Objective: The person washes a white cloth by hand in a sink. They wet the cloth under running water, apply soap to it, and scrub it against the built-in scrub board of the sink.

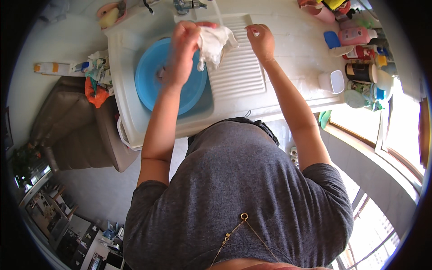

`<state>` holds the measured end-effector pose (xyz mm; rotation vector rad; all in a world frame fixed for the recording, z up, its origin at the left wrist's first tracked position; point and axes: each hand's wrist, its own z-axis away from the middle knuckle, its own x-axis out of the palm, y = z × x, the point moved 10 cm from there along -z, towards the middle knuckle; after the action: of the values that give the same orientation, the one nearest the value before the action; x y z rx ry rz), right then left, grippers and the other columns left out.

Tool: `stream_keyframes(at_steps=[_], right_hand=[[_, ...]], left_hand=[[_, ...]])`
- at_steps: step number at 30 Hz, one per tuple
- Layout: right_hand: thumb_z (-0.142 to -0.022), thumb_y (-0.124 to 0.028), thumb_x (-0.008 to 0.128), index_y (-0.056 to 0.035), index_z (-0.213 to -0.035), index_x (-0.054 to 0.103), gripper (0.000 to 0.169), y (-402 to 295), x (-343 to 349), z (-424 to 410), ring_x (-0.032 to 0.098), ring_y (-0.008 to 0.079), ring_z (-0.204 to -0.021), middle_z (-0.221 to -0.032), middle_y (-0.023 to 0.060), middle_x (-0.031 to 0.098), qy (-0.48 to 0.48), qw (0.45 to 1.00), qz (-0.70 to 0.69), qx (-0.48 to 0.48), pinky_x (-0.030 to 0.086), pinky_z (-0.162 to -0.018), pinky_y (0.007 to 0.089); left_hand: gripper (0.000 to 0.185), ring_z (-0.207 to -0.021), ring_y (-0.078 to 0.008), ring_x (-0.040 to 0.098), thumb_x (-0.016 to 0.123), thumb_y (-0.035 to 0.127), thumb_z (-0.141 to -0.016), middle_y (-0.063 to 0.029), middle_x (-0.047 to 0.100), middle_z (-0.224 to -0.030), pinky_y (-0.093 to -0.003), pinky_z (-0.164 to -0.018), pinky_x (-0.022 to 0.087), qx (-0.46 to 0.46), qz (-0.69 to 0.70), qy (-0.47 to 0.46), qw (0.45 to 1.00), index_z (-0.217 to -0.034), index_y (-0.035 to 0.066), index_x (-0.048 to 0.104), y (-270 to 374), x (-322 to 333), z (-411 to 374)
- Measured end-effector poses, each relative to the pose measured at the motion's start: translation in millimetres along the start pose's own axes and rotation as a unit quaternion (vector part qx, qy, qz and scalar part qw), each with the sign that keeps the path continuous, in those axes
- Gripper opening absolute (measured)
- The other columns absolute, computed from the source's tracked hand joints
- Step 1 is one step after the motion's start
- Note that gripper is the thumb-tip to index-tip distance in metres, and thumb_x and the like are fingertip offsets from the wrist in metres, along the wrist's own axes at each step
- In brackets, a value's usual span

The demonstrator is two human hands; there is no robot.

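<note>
My left hand (185,50), blurred, grips a bunched white cloth (216,42) by its upper left side. The cloth hangs over the right rim of a blue basin (144,79) and the ribbed washboard (236,76) beside it. The basin sits in the sink (130,116), and something small and indistinct lies inside it, partly behind my left wrist. Across the washboard's upper right edge is my right hand (264,42), apart from the cloth. Its fingers are curled towards the thumb; whether they pinch anything is unclear.
A metal tap (184,6) stands behind the basin. A soap dish (111,13) is at the back left. Along the right side are several bottles, a pink one (354,35) among them, and a white plastic cup (332,82). A brown leather seat (81,131) is left of the sink.
</note>
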<state>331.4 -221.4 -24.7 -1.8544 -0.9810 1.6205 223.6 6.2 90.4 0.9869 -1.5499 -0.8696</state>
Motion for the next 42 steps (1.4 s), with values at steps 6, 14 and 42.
stream_keyframes(at_steps=[6,14,42], right_hand=[[-0.103,-0.026,0.063,-0.0018,-0.131,0.066,0.037,-93,11,30,0.068,0.0176,-0.111,-0.116,0.0081,0.074,-0.126,0.912,-0.389,-0.004,0.053,-0.094,0.0357],[-0.097,-0.027,0.073,0.0017,-0.114,0.074,0.034,-60,-4,25,0.065,0.0118,-0.083,-0.092,0.009,0.076,-0.099,0.98,-0.174,-0.017,0.053,-0.08,0.0293],[-0.078,0.001,0.072,-0.0066,-0.099,0.075,0.022,30,-47,95,0.067,0.0324,-0.095,-0.1,0.0107,0.07,-0.144,0.981,0.126,-0.036,0.054,-0.087,0.0407]], left_hand=[[0.024,-0.112,-0.0236,0.064,0.048,0.025,-0.107,-0.0156,0.066,-0.119,-0.041,-0.097,0.052,0.014,0.066,0.003,0.998,-0.117,0.004,0.053,45,0,-27],[0.021,-0.1,-0.0207,0.068,0.048,0.026,-0.108,-0.0154,0.071,-0.113,-0.0335,-0.088,0.054,0.067,-0.009,0.027,0.997,-0.111,0.007,0.057,55,-19,-60],[0.024,-0.096,-0.031,0.069,0.072,0.002,-0.083,-0.0106,0.071,-0.104,-0.0392,-0.084,0.055,-0.033,-0.448,-0.083,0.89,-0.101,0.005,0.057,-129,-40,82]])
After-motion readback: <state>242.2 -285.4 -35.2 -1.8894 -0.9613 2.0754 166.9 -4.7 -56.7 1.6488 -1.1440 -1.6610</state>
